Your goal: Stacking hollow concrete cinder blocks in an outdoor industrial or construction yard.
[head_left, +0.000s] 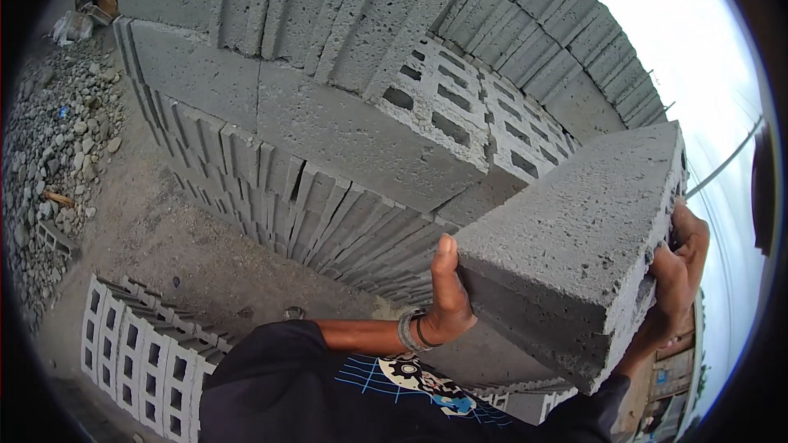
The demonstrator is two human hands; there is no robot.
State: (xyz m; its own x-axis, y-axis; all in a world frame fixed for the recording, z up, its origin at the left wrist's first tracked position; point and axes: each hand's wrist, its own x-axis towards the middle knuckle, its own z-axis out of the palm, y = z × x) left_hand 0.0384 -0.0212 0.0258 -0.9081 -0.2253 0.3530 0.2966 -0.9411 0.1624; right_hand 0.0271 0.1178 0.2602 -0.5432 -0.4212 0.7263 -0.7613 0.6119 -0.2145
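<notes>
Between my two hands is a grey hollow concrete block point(566, 213), held up and tilted in front of the wall-like stack of blocks point(353, 135). My left hand point(450, 299) presses against the block's left end, thumb pointing up; its other fingers are hidden behind the block. On the far right side my right hand point(680, 258) is closed on the block's holed face, its fingers bent in at the openings. The top course of the stack shows rows of rectangular holes just beyond the held block.
More blocks rise in a curved row point(558, 33) at the back right. A lower row of hollow blocks point(135, 353) stands at the bottom left. Loose gravel point(74, 131) covers the left side, beside bare dirt ground point(197, 230). Overhead cables cross the sky at right.
</notes>
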